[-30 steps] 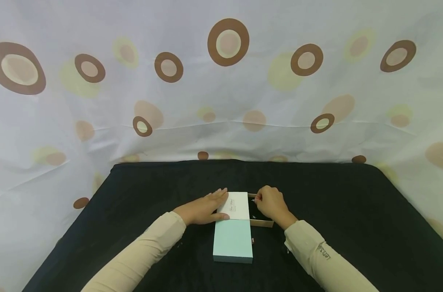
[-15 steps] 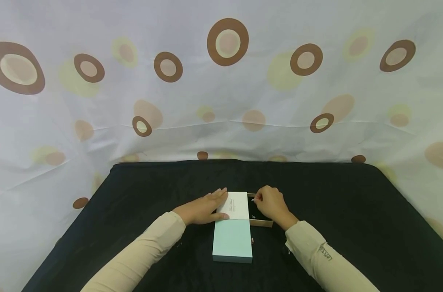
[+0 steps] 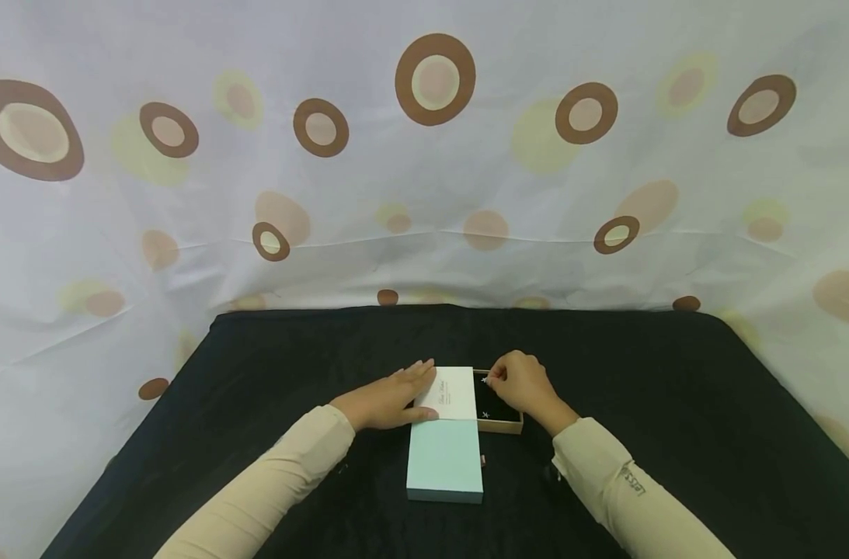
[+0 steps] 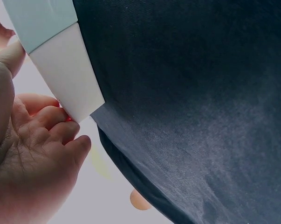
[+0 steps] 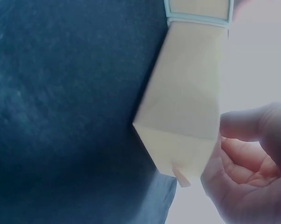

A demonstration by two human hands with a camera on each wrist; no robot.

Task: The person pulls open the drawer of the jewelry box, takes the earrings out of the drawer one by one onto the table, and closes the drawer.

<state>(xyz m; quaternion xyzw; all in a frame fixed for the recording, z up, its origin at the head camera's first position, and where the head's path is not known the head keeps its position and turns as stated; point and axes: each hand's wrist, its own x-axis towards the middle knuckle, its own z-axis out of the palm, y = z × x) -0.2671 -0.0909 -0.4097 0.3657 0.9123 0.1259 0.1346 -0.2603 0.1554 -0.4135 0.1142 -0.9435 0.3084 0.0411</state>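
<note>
A flat jewellery box stands on the dark cloth, its white half [image 3: 456, 396] behind its mint-green half [image 3: 444, 458]. My left hand [image 3: 389, 400] rests on the left part of the white top, fingers extended; the left wrist view shows its fingers [image 4: 51, 116] along the white edge. A drawer [image 3: 499, 426] with a dark lining is out at the right side. Two small silvery star-like jewellery pieces show there, a front piece [image 3: 485, 414] and a back piece [image 3: 484, 380]. My right hand [image 3: 527, 384] pinches at the back piece with bent fingers; the exact grip is partly hidden.
Black cloth [image 3: 291, 349] covers the table, and a white curtain with brown circles [image 3: 487, 171] hangs behind it. A small pinkish tab [image 3: 483, 460] sticks out at the mint half's right side. In the right wrist view a ribbon pull [image 5: 181, 177] hangs from the drawer's end.
My right hand has risen slightly and shifted a little back, and the back silvery piece seems to shift slightly with it. More of the drawer's lining shows. The left hand stays put.
</note>
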